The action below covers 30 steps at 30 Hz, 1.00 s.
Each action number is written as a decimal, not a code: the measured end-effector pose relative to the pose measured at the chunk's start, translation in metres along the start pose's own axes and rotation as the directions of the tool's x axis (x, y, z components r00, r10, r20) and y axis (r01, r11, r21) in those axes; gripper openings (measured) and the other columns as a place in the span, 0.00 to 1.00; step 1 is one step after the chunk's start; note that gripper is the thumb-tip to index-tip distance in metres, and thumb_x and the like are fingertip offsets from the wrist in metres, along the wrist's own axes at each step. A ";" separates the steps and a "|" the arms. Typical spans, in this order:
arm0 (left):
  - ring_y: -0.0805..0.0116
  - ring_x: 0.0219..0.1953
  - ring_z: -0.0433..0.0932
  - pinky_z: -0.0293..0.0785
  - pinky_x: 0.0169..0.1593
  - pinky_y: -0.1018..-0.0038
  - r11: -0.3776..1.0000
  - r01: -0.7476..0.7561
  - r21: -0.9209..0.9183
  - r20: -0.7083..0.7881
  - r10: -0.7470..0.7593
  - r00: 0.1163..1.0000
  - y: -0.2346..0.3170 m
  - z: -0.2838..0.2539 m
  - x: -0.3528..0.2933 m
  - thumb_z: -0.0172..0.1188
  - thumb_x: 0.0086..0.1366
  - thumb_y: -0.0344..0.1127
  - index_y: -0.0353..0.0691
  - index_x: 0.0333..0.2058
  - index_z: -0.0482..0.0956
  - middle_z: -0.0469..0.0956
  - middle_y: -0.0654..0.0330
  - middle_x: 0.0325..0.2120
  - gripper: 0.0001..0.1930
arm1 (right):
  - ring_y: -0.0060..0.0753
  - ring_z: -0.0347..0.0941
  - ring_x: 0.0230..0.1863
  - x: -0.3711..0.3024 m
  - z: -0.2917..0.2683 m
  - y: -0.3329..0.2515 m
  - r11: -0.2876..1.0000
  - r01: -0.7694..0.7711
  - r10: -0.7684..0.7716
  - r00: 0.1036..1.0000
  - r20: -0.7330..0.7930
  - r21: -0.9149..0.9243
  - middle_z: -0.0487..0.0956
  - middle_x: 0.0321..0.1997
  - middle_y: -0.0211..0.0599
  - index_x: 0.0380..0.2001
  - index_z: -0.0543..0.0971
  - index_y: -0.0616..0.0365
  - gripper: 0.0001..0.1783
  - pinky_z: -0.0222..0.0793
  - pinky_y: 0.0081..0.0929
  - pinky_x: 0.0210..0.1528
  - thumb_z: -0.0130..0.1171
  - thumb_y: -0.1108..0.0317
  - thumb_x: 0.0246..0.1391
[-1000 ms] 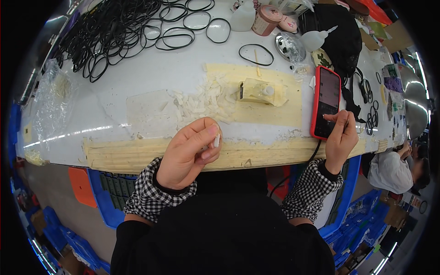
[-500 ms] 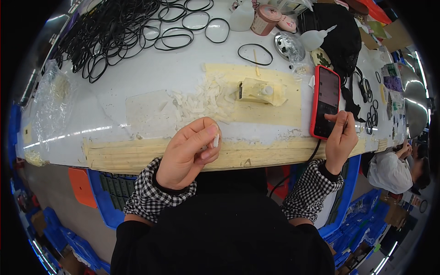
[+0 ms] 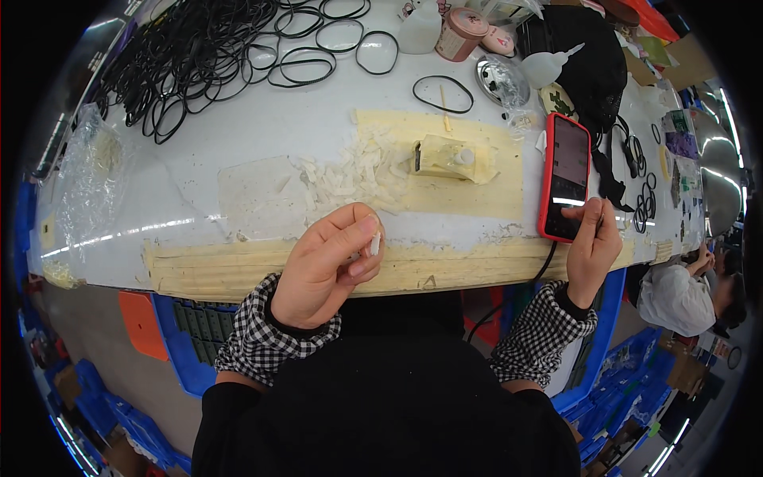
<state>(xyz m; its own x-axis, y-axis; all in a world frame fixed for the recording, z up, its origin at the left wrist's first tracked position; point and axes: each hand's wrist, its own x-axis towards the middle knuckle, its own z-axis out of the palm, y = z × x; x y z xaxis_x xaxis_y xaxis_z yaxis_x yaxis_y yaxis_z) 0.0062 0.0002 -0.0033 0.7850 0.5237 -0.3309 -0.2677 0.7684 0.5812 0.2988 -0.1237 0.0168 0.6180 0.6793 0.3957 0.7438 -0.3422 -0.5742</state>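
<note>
My left hand (image 3: 330,258) is closed near the table's front edge, pinching a small white strip (image 3: 375,243) between thumb and fingertips. Over the lower end of a red-cased phone (image 3: 568,175) is my right hand (image 3: 594,242), its fingers curled together and one fingertip above the screen. Whether something thin lies between those fingers is hard to make out. Beyond my left hand a loose pile of white strips (image 3: 342,181) covers part of a clear sheet and yellow tape. A tape-wrapped block (image 3: 445,159) with a small whitish knob stands on the yellow tape.
A tangle of black rubber loops (image 3: 199,56) fills the far left, with a single loop (image 3: 443,95) near the middle. Clear plastic wrap (image 3: 95,175) lies left. A pink tub (image 3: 462,34), squeeze bottle (image 3: 548,67) and black bag (image 3: 576,60) stand far right. A cable runs from the phone.
My right hand has drawn back slightly toward me over the phone's lower end. A bright patch now shows low on the screen. My left hand stays still with the white strip.
</note>
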 end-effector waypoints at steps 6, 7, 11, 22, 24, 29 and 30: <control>0.82 0.19 0.55 0.51 0.22 0.84 1.000 0.000 0.002 -0.009 0.000 1.000 0.000 0.001 -0.001 0.47 0.69 0.37 0.41 0.25 0.62 0.61 0.66 0.21 0.13 | 0.12 0.57 0.17 0.000 -0.003 0.002 0.998 -0.012 0.010 0.999 -0.049 -0.055 0.75 0.17 0.30 0.25 0.69 0.63 0.17 0.52 0.17 0.20 0.45 0.63 0.65; 0.82 0.19 0.55 0.51 0.22 0.84 1.000 -0.002 0.004 -0.011 0.002 1.000 0.000 0.001 -0.001 0.47 0.69 0.37 0.41 0.25 0.62 0.61 0.66 0.21 0.13 | 0.12 0.58 0.17 0.001 -0.003 0.002 0.999 0.001 -0.004 0.997 -0.072 -0.042 0.75 0.17 0.30 0.25 0.69 0.63 0.17 0.52 0.17 0.20 0.45 0.64 0.65; 0.82 0.19 0.55 0.51 0.22 0.84 1.000 -0.003 0.007 -0.002 0.003 1.000 0.000 0.001 0.000 0.47 0.69 0.37 0.41 0.25 0.62 0.62 0.66 0.22 0.13 | 0.11 0.59 0.17 0.000 -0.003 -0.002 0.999 -0.031 0.029 0.997 -0.072 -0.030 0.74 0.16 0.29 0.25 0.70 0.63 0.16 0.52 0.16 0.20 0.45 0.65 0.65; 0.82 0.19 0.55 0.51 0.22 0.84 1.000 -0.019 0.023 -0.034 0.020 0.999 0.000 0.003 -0.001 0.46 0.69 0.38 0.40 0.26 0.63 0.63 0.65 0.22 0.13 | 0.11 0.56 0.16 0.002 0.002 -0.001 1.000 0.007 -0.005 0.996 -0.087 0.021 0.74 0.16 0.29 0.24 0.69 0.63 0.17 0.49 0.17 0.19 0.44 0.64 0.65; 0.82 0.19 0.55 0.51 0.22 0.84 0.999 -0.020 0.025 -0.046 0.021 0.999 0.001 0.005 -0.001 0.46 0.69 0.38 0.40 0.26 0.63 0.63 0.65 0.22 0.13 | 0.11 0.56 0.16 0.003 0.003 -0.001 1.000 0.017 -0.015 0.996 -0.091 0.025 0.74 0.16 0.29 0.24 0.69 0.63 0.17 0.49 0.17 0.19 0.44 0.64 0.65; 0.83 0.18 0.55 0.51 0.22 0.85 0.999 -0.005 0.031 -0.023 0.006 1.000 0.003 0.004 -0.002 0.46 0.69 0.38 0.40 0.26 0.63 0.64 0.65 0.22 0.13 | 0.10 0.55 0.16 0.004 0.005 0.001 0.999 0.020 -0.016 0.995 -0.097 0.042 0.74 0.17 0.29 0.24 0.69 0.62 0.17 0.48 0.17 0.19 0.44 0.64 0.65; 0.83 0.18 0.55 0.51 0.22 0.85 1.000 -0.006 0.028 -0.027 0.007 1.000 0.003 0.005 -0.001 0.46 0.69 0.38 0.40 0.26 0.63 0.64 0.65 0.22 0.13 | 0.10 0.54 0.16 0.004 0.005 0.001 0.999 0.025 -0.022 0.995 -0.096 0.030 0.75 0.17 0.30 0.24 0.69 0.62 0.17 0.48 0.17 0.19 0.44 0.64 0.66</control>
<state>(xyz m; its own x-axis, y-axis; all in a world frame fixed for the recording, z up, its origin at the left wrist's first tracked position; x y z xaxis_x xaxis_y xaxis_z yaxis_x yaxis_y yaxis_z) 0.0070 -0.0002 0.0021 0.7677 0.5387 -0.3470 -0.2565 0.7546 0.6040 0.3010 -0.1183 0.0141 0.6235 0.6207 0.4753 0.7507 -0.3055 -0.5857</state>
